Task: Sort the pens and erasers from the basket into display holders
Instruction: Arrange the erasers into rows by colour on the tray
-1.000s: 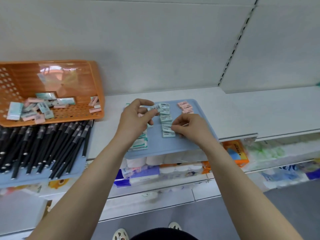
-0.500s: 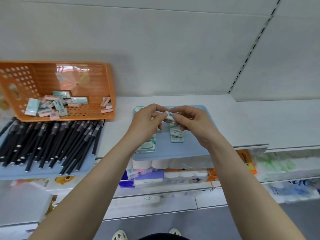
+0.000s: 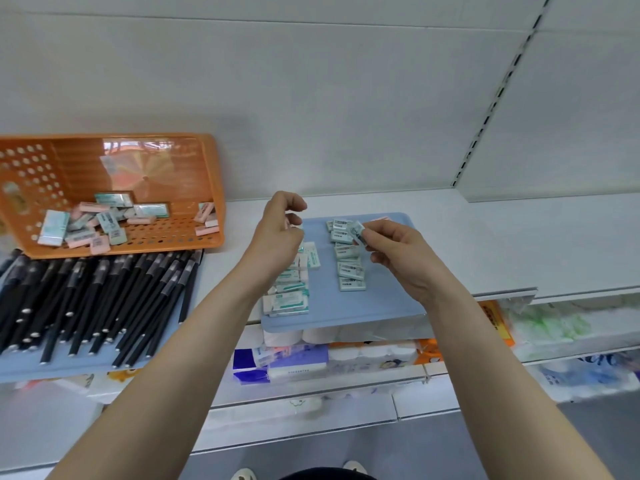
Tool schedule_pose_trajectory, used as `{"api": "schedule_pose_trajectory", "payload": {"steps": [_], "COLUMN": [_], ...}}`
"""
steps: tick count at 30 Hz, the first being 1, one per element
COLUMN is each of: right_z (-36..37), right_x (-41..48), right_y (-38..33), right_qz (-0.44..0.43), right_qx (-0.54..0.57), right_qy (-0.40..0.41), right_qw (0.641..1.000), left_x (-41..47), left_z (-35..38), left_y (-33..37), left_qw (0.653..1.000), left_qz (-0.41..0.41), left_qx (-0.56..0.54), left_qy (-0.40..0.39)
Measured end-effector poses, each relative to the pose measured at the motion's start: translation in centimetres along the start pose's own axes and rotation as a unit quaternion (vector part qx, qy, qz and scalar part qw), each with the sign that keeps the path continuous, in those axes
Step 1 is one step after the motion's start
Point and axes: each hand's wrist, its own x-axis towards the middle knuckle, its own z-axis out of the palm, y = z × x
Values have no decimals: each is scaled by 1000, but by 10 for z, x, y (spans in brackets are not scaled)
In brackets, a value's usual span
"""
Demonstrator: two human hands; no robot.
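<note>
the orange basket sits tilted at the back left of the white shelf. on its holed floor lies a loose heap of erasers, some pink, some pale green, pointing every way.

just in front of the basket, a blue tray carries the pens, black, lying side by side in a close, slightly fanned row.

a second blue tray lies in the middle of the shelf, its front edge overhanging. it holds three groups: a white-and-green stack on its left side, a grey-green column running front to back in the middle, and a few pink ones at the back right.

the right hand pinches one grey-green eraser between thumb and fingertips, held above the far end of the column and not touching it.

the left hand hangs over the white-and-green stack with fingers loosely curled; i cannot tell if anything sits in its palm.

wrapped tissue packs fill the shelf below.
</note>
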Motion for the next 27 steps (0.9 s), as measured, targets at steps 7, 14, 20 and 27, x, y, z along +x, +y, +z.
{"api": "schedule_pose_trajectory", "payload": {"steps": [7, 14, 20, 27], "right_z": [-6, 2, 7, 6], "right_x": [-8, -8, -8, -7], "right_y": [-2, 3, 4, 5], "right_qz": [-39, -31, 1, 4], "right_qx": [-6, -101, -27, 35], "right_qy": [2, 64, 56, 48], "right_qw": [999, 992, 998, 998], "left_x": [-7, -11, -13, -15], "left_z": [-4, -7, -14, -16], "left_y": [-7, -13, -15, -13], "left_qw": [998, 997, 998, 998], "left_qz": [30, 23, 44, 33], "left_qx": [-30, -62, -37, -47], "left_qy": [-44, -40, -27, -30]}}
